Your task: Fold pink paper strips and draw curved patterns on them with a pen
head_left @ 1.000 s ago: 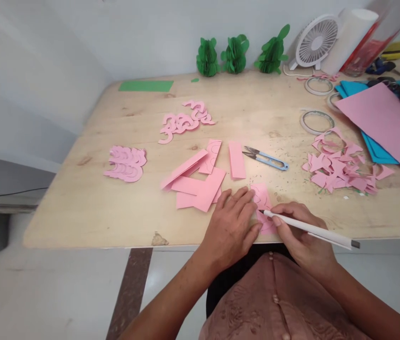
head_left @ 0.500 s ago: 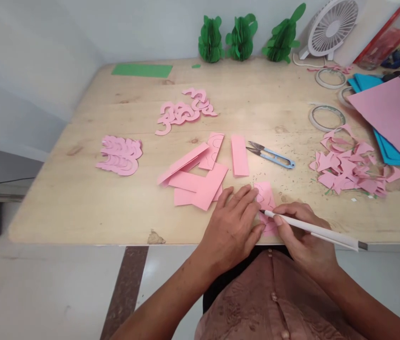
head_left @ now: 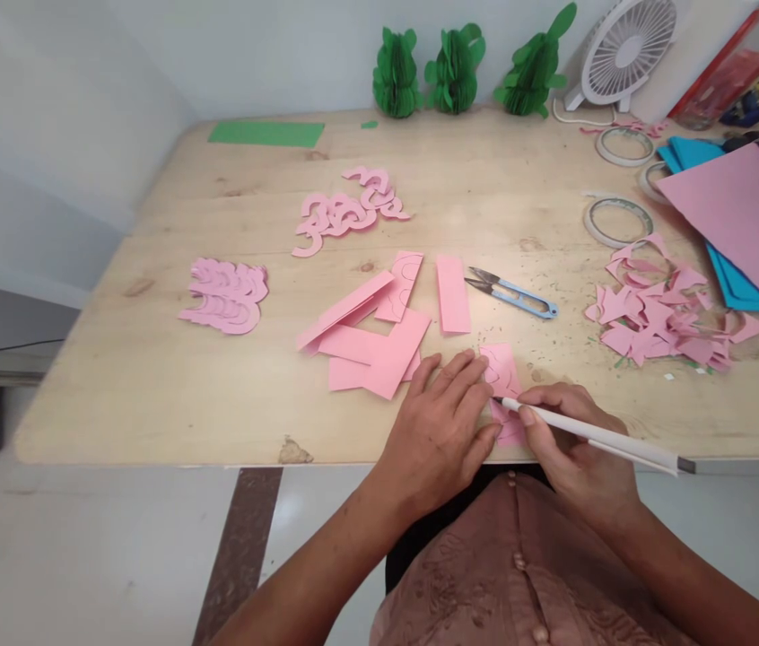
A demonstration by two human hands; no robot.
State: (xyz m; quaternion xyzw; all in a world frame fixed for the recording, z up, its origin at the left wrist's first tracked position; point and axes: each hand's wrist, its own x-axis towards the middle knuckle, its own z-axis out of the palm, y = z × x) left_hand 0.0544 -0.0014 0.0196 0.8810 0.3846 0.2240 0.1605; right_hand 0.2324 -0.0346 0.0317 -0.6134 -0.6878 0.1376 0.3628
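Note:
My right hand (head_left: pixel 571 444) grips a white pen (head_left: pixel 608 437), its dark tip touching a pink paper strip (head_left: pixel 501 366) near the table's front edge. Curved dark lines show on that strip. Lying flat with fingers stretched, my left hand (head_left: pixel 443 417) presses on the strip's left side and covers part of it. Folded pink papers (head_left: pixel 389 354) overlap just beyond my left hand, one of them marked with curves. Another pink rectangle (head_left: pixel 453 294) lies beside blue-handled thread snips (head_left: pixel 514 292), blades pointing left.
Pink cut-out curls (head_left: pixel 343 213) and a stacked row of wavy pink pieces (head_left: pixel 224 296) lie to the left. Pink scraps (head_left: pixel 668 314), tape rolls (head_left: pixel 618 221) and a large pink sheet (head_left: pixel 743 224) are at right. Green paper figures (head_left: pixel 457 72) and a white fan (head_left: pixel 630 52) stand behind.
The view has shifted very slightly. Both hands and the pen stay in nearly the same place on the pink strip.

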